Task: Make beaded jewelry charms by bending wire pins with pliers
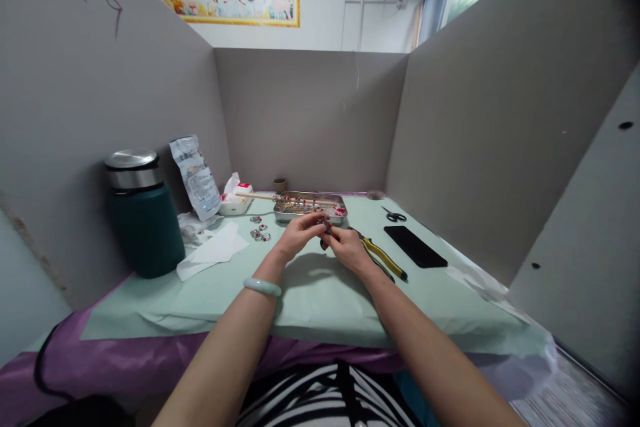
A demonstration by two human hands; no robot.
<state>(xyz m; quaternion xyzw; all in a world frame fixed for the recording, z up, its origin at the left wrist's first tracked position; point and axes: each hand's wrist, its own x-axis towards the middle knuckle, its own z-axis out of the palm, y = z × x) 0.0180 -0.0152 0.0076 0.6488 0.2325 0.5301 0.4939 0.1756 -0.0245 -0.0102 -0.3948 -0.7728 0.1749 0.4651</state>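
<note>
Both hands meet above the table's middle, in front of a metal tray (311, 211) of small red and gold beads. My left hand (301, 233), below a pale green bangle, is closed on a small dark and red beaded piece (325, 221). My right hand (349, 245) pinches the same piece from the other side; its exact shape is too small to tell. A thin wooden stick (257, 196) with red beads lies across the tray. Several small silver and red ornaments (260, 235) rest left of my left hand. Yellow-handled pliers (385, 257) lie beside my right hand.
A dark green flask (145, 227), a silver pouch (195, 177), a white tissue (215, 250) and a white container (235, 203) stand or lie at the left. Scissors (395, 215) and a black phone-like slab (415, 247) lie at the right. Grey panels (310, 120) enclose the table.
</note>
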